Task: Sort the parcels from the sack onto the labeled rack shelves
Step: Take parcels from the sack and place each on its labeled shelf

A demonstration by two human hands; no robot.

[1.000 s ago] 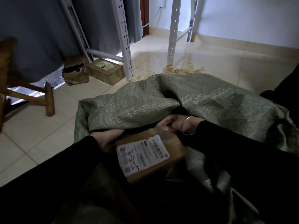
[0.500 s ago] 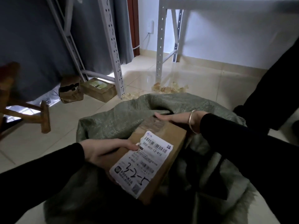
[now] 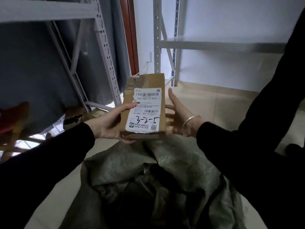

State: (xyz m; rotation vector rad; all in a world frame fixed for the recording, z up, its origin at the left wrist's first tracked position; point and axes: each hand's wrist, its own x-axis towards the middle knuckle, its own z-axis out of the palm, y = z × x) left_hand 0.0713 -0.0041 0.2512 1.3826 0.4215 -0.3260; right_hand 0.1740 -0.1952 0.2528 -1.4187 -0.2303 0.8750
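Note:
A brown cardboard parcel (image 3: 145, 90) with a white shipping label handwritten "3-2-5" is held up in front of me, label facing me. My left hand (image 3: 110, 123) grips its left side and bottom corner, thumb on the label. At the parcel's right edge my right hand (image 3: 178, 116), with a silver bangle on the wrist, has its fingers straight and only loosely against the box. The green woven sack (image 3: 156, 176) lies open on the floor below the parcel, its inside dark. Grey metal rack shelves stand at left (image 3: 49, 12) and at back right (image 3: 214, 45).
Perforated rack uprights (image 3: 107, 60) rise at left, with a grey curtain behind. Small cardboard boxes (image 3: 72, 118) sit on the tiled floor under the left rack. A wooden stool (image 3: 14, 116) is at far left. A dark-clothed person (image 3: 280, 80) stands at right.
The parcel has come up out of the sack and turned upright with its label toward me. My view has lifted toward the racks. My right hand has loosened from the box's end to its right edge.

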